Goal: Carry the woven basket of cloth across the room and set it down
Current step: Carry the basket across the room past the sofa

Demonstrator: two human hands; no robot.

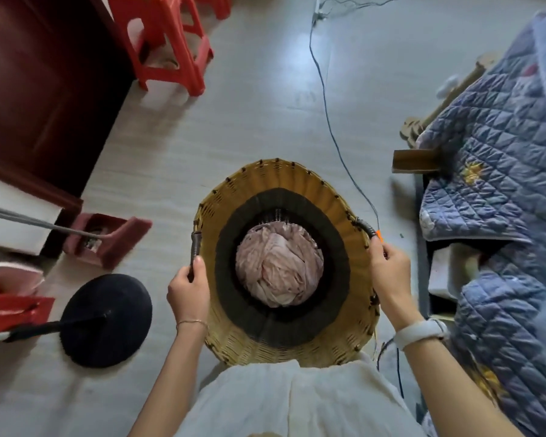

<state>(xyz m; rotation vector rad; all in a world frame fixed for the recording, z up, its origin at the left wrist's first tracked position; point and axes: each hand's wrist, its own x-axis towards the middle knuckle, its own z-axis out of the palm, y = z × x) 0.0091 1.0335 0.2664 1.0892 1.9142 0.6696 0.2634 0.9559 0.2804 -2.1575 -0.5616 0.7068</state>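
Observation:
A round woven basket [278, 179] of yellow cane with a dark inner band is right in front of my body, seen from above. A bundle of pale pink cloth [279, 272] lies at its bottom. My left hand [188, 290] grips the dark wrapped handle on the basket's left rim. My right hand [390, 272] grips the matching handle on the right rim. Whether the basket rests on the floor or hangs in my hands cannot be told from above.
A black round stand base [108, 320] lies on the floor at lower left. Red plastic stools [167, 42] and a dark wooden cabinet [35, 89] stand at upper left. A quilted blue cover [498, 197] drapes furniture on the right. A thin cable [328, 115] runs across the pale floor.

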